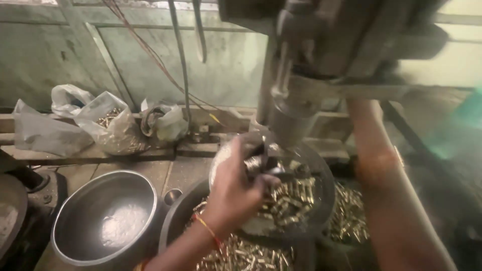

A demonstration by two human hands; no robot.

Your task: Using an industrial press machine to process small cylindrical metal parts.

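Lower left: an empty steel bowl [108, 218]. Centre: the left hand [236, 193] is closed on small brass parts [288, 200], short shiny cylinders heaped on a round tray [321, 173] under the drill press [293, 113]. Upper right: the right hand is out of view; its state cannot be told.

right hand [401, 88] blurred, hidden behind drill press [321, 65]
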